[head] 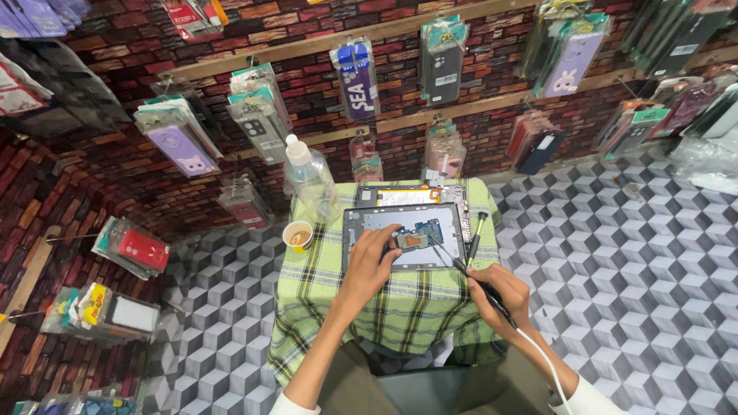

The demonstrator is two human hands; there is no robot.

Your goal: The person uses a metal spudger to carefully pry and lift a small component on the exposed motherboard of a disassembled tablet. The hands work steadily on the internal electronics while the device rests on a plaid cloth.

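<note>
An opened tablet [369, 223] lies flat on a small table with a green plaid cloth [384, 300]. A blue circuit board [419, 234] sits inside it. My left hand [369, 265] rests on the tablet, fingertips pressing beside the board. In my right hand [500, 296] I grip a thin black corded tool [461, 269], its tip reaching the board's right side. A white cable [542, 357] runs back from the tool along my forearm.
A second opened device [407, 194] lies behind the tablet. A clear plastic bottle [309, 178] and a paper cup of tea [298, 236] stand at the table's left back. A screwdriver [475, 237] lies at the right. Packaged phone cases [442, 58] hang on the brick-patterned wall.
</note>
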